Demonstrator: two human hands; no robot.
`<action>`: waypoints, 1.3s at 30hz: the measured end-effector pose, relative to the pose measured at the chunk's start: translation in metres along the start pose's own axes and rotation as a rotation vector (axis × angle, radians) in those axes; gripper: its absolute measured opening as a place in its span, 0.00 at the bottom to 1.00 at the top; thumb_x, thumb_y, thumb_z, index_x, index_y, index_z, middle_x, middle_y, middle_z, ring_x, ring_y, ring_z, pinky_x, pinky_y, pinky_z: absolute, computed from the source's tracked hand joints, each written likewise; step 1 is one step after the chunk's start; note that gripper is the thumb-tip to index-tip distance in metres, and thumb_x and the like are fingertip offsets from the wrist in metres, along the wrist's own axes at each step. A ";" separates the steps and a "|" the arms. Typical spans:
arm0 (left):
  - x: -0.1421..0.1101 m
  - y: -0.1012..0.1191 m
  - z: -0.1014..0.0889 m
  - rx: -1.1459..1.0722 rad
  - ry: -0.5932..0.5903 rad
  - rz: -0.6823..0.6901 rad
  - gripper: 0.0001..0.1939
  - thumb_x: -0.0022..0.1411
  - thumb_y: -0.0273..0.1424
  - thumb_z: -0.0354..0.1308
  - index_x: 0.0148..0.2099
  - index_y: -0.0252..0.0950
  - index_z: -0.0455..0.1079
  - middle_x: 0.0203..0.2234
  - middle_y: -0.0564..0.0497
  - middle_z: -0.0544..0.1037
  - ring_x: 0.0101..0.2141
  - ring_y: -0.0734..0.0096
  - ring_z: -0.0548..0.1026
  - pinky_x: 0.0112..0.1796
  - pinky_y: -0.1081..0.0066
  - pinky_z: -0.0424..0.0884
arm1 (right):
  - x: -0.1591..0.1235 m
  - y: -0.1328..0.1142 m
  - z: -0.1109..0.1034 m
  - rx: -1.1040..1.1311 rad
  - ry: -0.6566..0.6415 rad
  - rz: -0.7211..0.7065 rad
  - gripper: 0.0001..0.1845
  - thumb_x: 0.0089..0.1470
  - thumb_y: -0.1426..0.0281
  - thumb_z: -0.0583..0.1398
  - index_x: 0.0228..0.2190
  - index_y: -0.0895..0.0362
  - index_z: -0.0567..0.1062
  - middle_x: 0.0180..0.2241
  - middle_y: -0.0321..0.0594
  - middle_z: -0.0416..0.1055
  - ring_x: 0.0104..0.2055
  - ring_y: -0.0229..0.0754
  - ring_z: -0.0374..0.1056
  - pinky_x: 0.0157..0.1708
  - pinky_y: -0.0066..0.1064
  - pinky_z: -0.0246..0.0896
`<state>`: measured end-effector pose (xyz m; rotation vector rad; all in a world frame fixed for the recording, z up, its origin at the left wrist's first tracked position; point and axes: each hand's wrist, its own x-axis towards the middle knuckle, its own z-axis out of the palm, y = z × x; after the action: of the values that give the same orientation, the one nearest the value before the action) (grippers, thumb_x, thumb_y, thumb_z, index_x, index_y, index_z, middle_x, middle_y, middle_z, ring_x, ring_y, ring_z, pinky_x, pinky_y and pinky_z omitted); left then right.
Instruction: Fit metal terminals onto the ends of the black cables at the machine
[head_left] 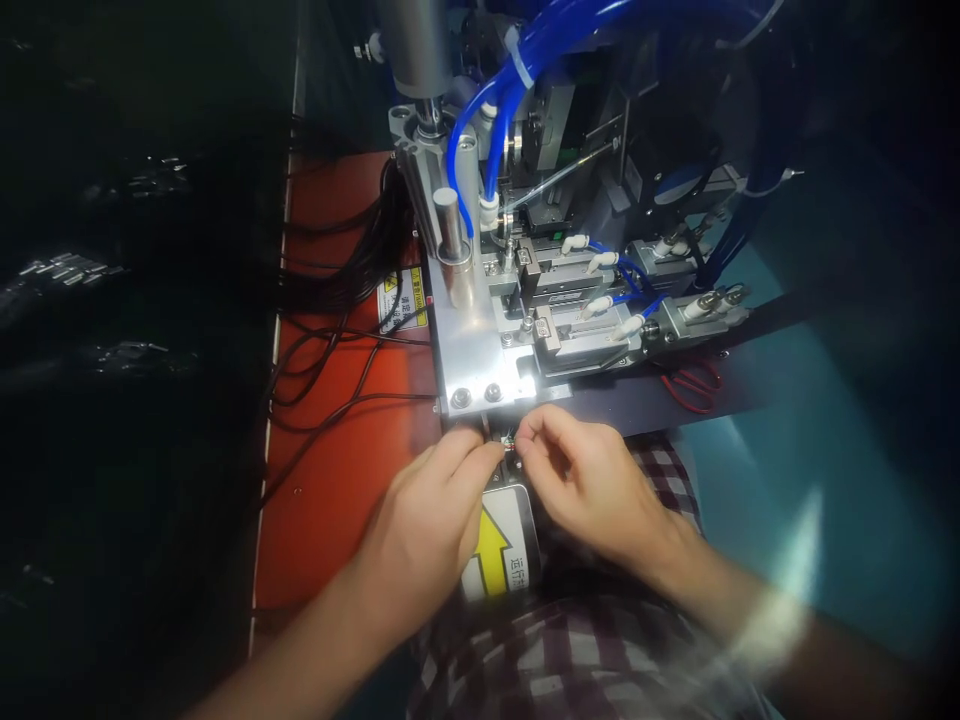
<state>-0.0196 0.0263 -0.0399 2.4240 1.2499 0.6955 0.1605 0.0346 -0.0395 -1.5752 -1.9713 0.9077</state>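
My left hand (435,500) is closed in a pinch at the front end of a metal machine. Its thumb and forefinger meet at a tiny pale piece with a reddish part (510,445), too small to name. From the other side, my right hand (589,475) pinches close to the same spot, thumb and forefinger together. The fingertips of both hands are a short way apart. Just beyond them lies the bright metal plate (472,350) with two bolts. Under the hands runs a dark rail with a white label bearing a yellow arrow (493,550).
Pneumatic cylinders (589,340) with white fittings stand beyond my right hand, and blue hoses (555,40) arch above. Black cables (330,350) trail over the orange surface (322,520) at left. A warning label (403,300) sits beside the plate. Checked cloth (555,650) lies nearest me.
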 end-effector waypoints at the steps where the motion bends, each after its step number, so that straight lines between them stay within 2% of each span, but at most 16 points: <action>1: 0.000 0.000 0.000 0.001 -0.002 0.001 0.15 0.61 0.17 0.48 0.46 0.29 0.72 0.34 0.45 0.75 0.34 0.67 0.75 0.34 0.71 0.75 | 0.000 0.000 0.000 -0.066 0.022 -0.058 0.07 0.59 0.71 0.53 0.30 0.57 0.70 0.19 0.33 0.67 0.20 0.36 0.60 0.24 0.29 0.51; 4: 0.000 0.000 0.000 0.006 0.000 0.002 0.15 0.60 0.17 0.48 0.45 0.30 0.72 0.34 0.45 0.75 0.34 0.67 0.75 0.34 0.71 0.76 | 0.000 0.001 0.002 -0.240 0.100 -0.232 0.08 0.59 0.72 0.53 0.30 0.58 0.71 0.20 0.36 0.70 0.21 0.37 0.59 0.26 0.31 0.51; 7: 0.001 0.000 0.000 0.014 0.006 0.009 0.15 0.60 0.16 0.48 0.45 0.29 0.72 0.34 0.44 0.75 0.34 0.67 0.75 0.34 0.70 0.76 | 0.001 0.003 0.002 -0.232 0.114 -0.263 0.08 0.59 0.72 0.53 0.30 0.58 0.71 0.21 0.37 0.70 0.21 0.37 0.59 0.27 0.31 0.52; 13: 0.000 0.002 0.000 0.001 0.009 0.002 0.14 0.61 0.16 0.48 0.44 0.29 0.72 0.34 0.44 0.75 0.33 0.67 0.75 0.32 0.71 0.75 | 0.002 0.000 0.002 0.278 -0.013 0.076 0.08 0.59 0.71 0.54 0.28 0.56 0.68 0.19 0.31 0.62 0.21 0.34 0.57 0.23 0.27 0.52; 20: -0.001 0.000 0.001 -0.001 0.011 0.010 0.16 0.60 0.16 0.48 0.46 0.28 0.71 0.33 0.44 0.75 0.33 0.67 0.75 0.33 0.70 0.76 | -0.003 0.007 0.009 0.605 -0.068 0.278 0.09 0.60 0.66 0.55 0.30 0.56 0.68 0.20 0.29 0.57 0.20 0.33 0.52 0.19 0.27 0.47; 25: -0.001 0.000 0.001 0.009 0.010 0.010 0.16 0.60 0.16 0.47 0.45 0.29 0.71 0.34 0.44 0.75 0.33 0.67 0.75 0.33 0.70 0.75 | -0.003 0.008 0.007 0.467 -0.036 0.207 0.07 0.58 0.67 0.57 0.30 0.56 0.70 0.18 0.29 0.57 0.20 0.34 0.54 0.21 0.27 0.49; 32: -0.001 0.000 0.001 0.033 0.016 0.023 0.16 0.59 0.16 0.47 0.46 0.29 0.71 0.33 0.45 0.75 0.32 0.68 0.75 0.33 0.71 0.75 | 0.000 0.005 0.005 0.318 -0.018 0.074 0.08 0.60 0.69 0.54 0.29 0.56 0.67 0.20 0.31 0.61 0.21 0.34 0.56 0.23 0.28 0.51; 39: 0.000 0.000 0.001 0.024 0.012 0.017 0.16 0.59 0.15 0.48 0.45 0.28 0.72 0.33 0.44 0.75 0.33 0.66 0.75 0.33 0.69 0.76 | -0.001 0.004 0.006 0.323 -0.029 0.125 0.07 0.59 0.70 0.54 0.28 0.56 0.67 0.21 0.31 0.62 0.21 0.34 0.57 0.22 0.27 0.51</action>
<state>-0.0189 0.0257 -0.0410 2.4563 1.2507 0.7045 0.1591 0.0333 -0.0459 -1.5145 -1.6574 1.2355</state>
